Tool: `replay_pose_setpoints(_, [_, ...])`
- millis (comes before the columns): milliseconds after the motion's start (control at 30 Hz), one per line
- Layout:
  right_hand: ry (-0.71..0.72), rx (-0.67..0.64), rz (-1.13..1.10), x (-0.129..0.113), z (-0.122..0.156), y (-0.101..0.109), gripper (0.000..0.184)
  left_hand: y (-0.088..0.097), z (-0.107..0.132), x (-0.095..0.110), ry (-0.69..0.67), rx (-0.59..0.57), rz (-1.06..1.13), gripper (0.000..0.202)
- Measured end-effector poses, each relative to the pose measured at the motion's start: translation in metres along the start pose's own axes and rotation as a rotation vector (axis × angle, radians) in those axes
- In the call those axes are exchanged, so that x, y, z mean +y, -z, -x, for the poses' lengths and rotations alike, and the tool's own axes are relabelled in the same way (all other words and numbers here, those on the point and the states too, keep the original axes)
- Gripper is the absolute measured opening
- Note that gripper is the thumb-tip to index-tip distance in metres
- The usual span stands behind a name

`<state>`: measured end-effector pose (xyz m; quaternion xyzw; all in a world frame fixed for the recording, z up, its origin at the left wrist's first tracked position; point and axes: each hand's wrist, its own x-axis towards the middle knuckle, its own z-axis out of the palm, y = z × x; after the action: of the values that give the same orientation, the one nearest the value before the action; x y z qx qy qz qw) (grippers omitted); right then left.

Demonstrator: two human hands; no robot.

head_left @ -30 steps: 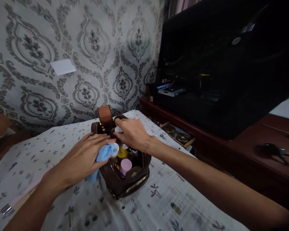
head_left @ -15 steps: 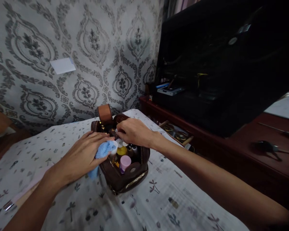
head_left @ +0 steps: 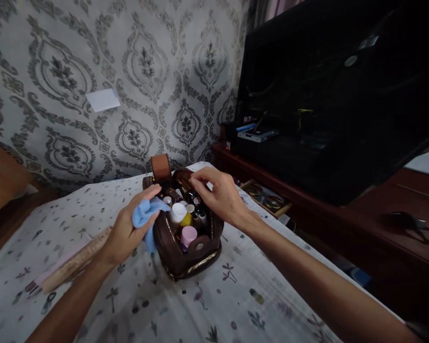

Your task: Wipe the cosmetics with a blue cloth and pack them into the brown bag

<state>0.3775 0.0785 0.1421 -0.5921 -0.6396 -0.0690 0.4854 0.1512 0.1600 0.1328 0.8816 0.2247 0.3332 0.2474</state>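
A brown toiletry bag (head_left: 164, 255) stands unzipped on the patterned sheet, packed with bottles and jars. Among its contents are a white-capped container (head_left: 178, 213), a pink-lidded jar (head_left: 188, 236), a yellow item (head_left: 186, 219) and several silver-capped bottles. My left hand (head_left: 128, 228) is at the bag's left side, closed on a light blue cloth (head_left: 143, 214) between thumb and fingers. Over the bag's far right rim is my right hand (head_left: 219, 195), its fingers curled and thumb near the fingertips; anything pinched there is hidden.
To the left on the sheet (head_left: 128, 305) lies a long beige and pink packet (head_left: 75, 259), partly behind my left forearm. A large black screen (head_left: 325, 95) stands on a dark red cabinet (head_left: 396, 200) at right. Below it, an open drawer (head_left: 268, 197) holds round items. Patterned wallpaper rises behind.
My right hand has lifted out of the bag toward its right rim. My left hand has drawn back left with the blue cloth, uncovering the white-capped container and other bottles. The view has shifted slightly.
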Motion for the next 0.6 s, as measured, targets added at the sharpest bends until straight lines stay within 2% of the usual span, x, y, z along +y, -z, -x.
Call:
replay_pose_setpoints(100, [0.007,0.056,-0.041,0.000,0.010,0.001,0.017,0.001,0.018,-0.006,0.108,0.164,0.052,0.047])
replay_pose_setpoints(200, [0.002,0.092,-0.085,-0.004,0.020,0.002,0.017,0.007,0.039,-0.015,0.194,0.260,0.015,0.041])
replay_pose_setpoints(267, [0.006,0.112,-0.113,-0.009,0.026,0.002,0.016,0.012,0.056,-0.023,0.297,0.244,0.007,0.040])
replay_pose_setpoints(367, [0.042,0.146,-0.146,-0.026,0.039,0.002,0.015,0.019,0.083,-0.036,0.427,0.157,-0.019,0.043])
replay_pose_setpoints(500, [0.126,0.142,-0.266,-0.060,0.068,-0.009,0.016,0.020,0.121,-0.054,0.383,0.104,-0.233,0.037])
replay_pose_setpoints(600, [0.231,-0.004,-0.392,-0.082,0.095,-0.033,0.016,0.017,0.147,-0.064,0.412,0.030,-0.436,0.036])
